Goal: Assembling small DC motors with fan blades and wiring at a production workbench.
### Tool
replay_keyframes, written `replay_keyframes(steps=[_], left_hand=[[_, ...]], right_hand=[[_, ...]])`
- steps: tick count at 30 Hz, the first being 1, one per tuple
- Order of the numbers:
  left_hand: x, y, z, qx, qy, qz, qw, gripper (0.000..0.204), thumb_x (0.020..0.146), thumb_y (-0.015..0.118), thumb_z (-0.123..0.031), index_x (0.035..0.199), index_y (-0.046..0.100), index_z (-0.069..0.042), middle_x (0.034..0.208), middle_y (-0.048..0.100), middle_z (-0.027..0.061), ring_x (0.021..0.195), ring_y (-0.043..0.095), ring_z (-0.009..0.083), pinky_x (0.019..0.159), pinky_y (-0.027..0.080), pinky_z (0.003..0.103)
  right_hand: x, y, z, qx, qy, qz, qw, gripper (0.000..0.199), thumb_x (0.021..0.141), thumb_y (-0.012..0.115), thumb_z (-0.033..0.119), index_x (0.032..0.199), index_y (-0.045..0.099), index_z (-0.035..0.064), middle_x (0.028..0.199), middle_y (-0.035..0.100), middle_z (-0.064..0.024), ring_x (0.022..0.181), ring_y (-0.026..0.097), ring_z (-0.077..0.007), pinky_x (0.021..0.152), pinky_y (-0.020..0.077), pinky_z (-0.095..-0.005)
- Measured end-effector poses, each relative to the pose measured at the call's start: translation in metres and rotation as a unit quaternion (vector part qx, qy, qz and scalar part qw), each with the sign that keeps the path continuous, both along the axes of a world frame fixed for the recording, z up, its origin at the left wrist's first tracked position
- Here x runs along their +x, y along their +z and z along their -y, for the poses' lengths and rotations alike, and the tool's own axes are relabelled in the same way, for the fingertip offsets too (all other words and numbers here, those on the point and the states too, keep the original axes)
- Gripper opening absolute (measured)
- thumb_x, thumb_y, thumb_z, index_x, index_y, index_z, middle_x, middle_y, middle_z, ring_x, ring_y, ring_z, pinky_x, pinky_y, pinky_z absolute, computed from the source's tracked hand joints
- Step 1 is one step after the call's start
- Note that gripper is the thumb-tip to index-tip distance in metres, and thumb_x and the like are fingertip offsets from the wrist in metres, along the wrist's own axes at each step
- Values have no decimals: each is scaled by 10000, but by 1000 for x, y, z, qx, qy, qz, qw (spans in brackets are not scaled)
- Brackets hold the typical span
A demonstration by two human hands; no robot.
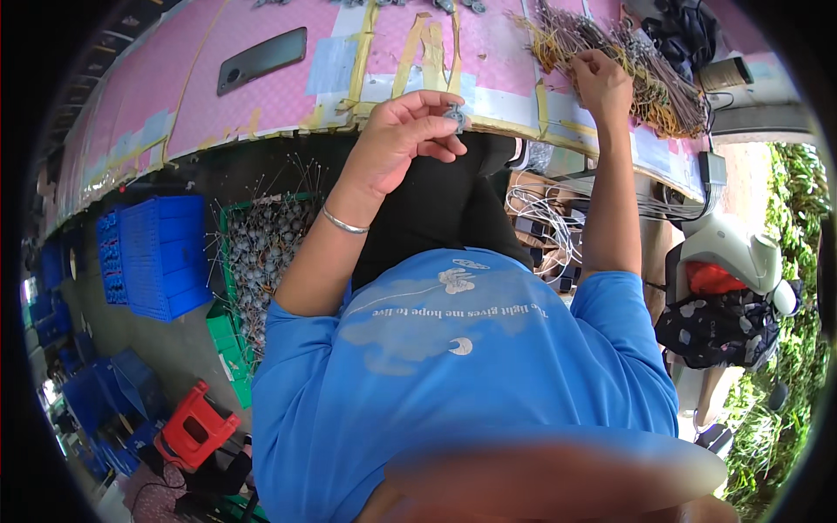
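Two hands (410,131), one red stool (196,427)

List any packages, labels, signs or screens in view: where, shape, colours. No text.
Phone: flat on the pink table, upper left, long dark rectangle, screen off.
Tape roll: table's right end, round, tan side.
Shirt print: on the blue shirt, pale line of lettering with small white figures.
Blue crates: floor, left, ribbed plastic.
Green crate: under the table, full of small grey parts.
No signs or labelled packages visible.
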State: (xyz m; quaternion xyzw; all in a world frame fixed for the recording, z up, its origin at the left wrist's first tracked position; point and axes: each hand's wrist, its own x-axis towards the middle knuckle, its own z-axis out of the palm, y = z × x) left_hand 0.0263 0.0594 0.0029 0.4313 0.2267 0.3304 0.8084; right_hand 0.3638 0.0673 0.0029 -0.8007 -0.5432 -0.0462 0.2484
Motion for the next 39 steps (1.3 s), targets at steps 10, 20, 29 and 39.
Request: replay_keyframes(steps=[10, 20, 29, 39], left_hand=[[3, -9, 26, 10, -31, -38, 999, 302, 872, 645, -53, 1166, 620, 8, 973, 665, 102, 751, 688, 182, 659, 572, 264], [21, -24, 38, -16, -51, -89, 995, 318, 878, 634, -46, 1188, 599, 16, 1013, 666, 112, 772, 702, 192, 649, 564, 258], [35, -36, 37, 50, -52, -139, 988, 332, 876, 651, -43, 1189, 597, 52, 1029, 660, 107, 818, 694, 165, 678, 573, 258], [18, -26, 43, 41, 91, -60, 993, 340, 897, 591, 7, 1234, 584, 55, 1068, 657, 131, 848, 670, 148, 655, 612, 278]], right_hand=[[-17, 9, 9, 133, 36, -106, 985, 219, 826, 703, 228, 997, 758, 102, 812, 726, -63, 703, 662, -144, 671, 511, -269], [-111, -7, 102, 76, 123, -607, 782, 104, 916, 617, 47, 996, 629, -18, 924, 705, -138, 728, 705, -199, 641, 574, -286], [-127, -10, 119, 25, 199, -772, 604, 109, 853, 664, -12, 959, 643, -32, 854, 699, -127, 693, 687, -184, 624, 562, -281], [-139, -13, 121, -22, 190, -669, 718, 156, 829, 718, -9, 985, 712, -22, 849, 716, -101, 675, 671, -138, 618, 545, -246]])
